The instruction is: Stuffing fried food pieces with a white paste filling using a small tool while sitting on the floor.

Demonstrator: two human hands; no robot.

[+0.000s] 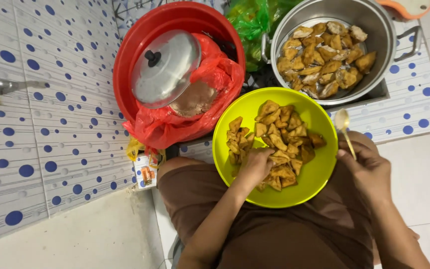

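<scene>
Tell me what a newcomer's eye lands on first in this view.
The bright yellow-green bowl on the person's lap at centre, heaped with fried brown pieces, where the left hand digs in while the right hand holds a spoon at its rim. Upper left, a red basin holds a metal lid; upper right, a steel pot holds more pieces.

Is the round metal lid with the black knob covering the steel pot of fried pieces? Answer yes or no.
No. The round metal lid rests in the red plastic basin; the steel pot stands uncovered.

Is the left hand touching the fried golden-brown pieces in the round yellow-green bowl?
Touching. The head view shows the left hand resting on the fried golden-brown pieces in the round yellow-green bowl, fingers curled among them.
</scene>
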